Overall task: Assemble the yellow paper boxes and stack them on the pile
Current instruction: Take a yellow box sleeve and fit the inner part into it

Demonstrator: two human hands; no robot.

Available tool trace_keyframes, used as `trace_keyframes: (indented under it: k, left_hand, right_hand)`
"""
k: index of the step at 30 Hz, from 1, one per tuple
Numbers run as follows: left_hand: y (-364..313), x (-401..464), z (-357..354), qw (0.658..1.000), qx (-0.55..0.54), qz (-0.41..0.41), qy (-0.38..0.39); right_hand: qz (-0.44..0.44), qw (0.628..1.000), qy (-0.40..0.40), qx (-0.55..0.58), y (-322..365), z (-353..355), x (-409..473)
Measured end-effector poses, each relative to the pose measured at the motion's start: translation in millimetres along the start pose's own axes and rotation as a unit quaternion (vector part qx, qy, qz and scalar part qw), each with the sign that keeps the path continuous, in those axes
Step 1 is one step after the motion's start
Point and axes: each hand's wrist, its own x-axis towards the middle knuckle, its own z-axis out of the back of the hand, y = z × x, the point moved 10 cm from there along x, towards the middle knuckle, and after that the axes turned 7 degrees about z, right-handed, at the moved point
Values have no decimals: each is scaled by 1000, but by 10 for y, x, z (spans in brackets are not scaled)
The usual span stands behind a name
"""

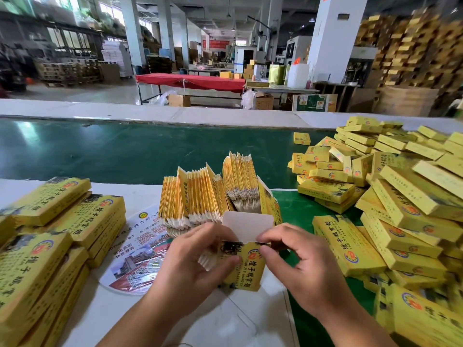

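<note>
Pinching yellow box, both hands: left, right; fingers hide box top corners.

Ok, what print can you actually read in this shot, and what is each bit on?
"TAN ZI E ZHANG CH...", cut off by the thumb: on the yellow box held in both hands.
"TAN ZI E ZHANG CH...", partly legible: on the flat-lying assembled box to the right.
Large Chinese characters on the boxes: visible, but I cannot transcribe them reliably.
Printed round sheet under the flat blanks: too small.
Red banner on the far wall: blurred.
</note>
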Motion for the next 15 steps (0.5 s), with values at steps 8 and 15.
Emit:
trace_keyframes:
  k: [8, 15]
  left_hand:
    - [-32, 17, -28, 1000, 21, 4, 4]
    - [141, -43, -34, 992, -101, 71, -18]
  right_hand:
    - [31, 999, 17, -25, 61, -59, 34]
    - [-42, 995, -57, 71, -91, 11, -71]
